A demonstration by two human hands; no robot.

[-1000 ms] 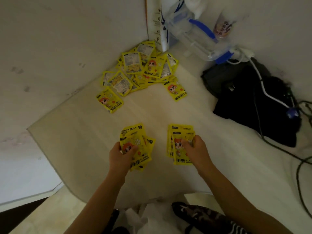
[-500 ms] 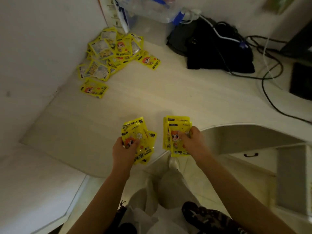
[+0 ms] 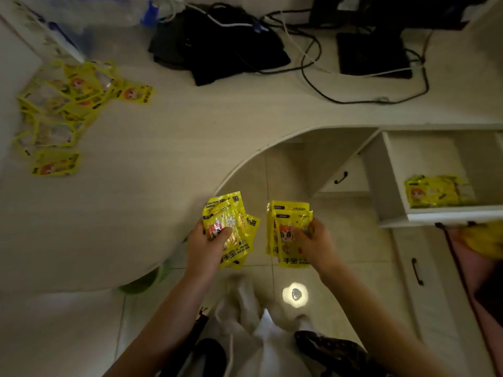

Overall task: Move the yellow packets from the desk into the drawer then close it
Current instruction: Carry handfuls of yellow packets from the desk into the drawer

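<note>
At the far left of the desk (image 3: 168, 148), a loose heap of yellow packets (image 3: 62, 104) is lying against the wall corner, overlapping one another, with one packet (image 3: 55, 163) sitting a little apart at the near end of the heap and another (image 3: 135, 94) lying just off its right side. Behind the heap, blurred clear plastic with blue parts is standing at the back edge. Further right on the desk, a black bundle of cloth (image 3: 226, 50) is resting with white and black cables (image 3: 353, 85) trailing across it and looping over the pale surface toward a flat black slab (image 3: 373, 54). Nearer the camera, past the curved front edge of the desk, the left hand (image 3: 204, 250) is holding a fanned bunch of packets (image 3: 231, 229), its fingers (image 3: 220, 232) curling around the lower edge and the thumb pressing on the printed face. Just beside it, not touching, the right hand (image 3: 317, 246) is gripping a neater stack of packets (image 3: 288, 232) upright, the thumb lying across the cartoon figure and the remaining fingers hiding behind the stack. Both hands are hovering above the tiled floor (image 3: 337, 268), over the person's pale-clothed legs. To the right, an open drawer (image 3: 392, 172) is jutting from the white cabinet, and a few yellow packets (image 3: 438, 190) are already lying inside it near its front wall. Below it, closed cabinet fronts with dark handles (image 3: 417, 272) are showing.
</note>
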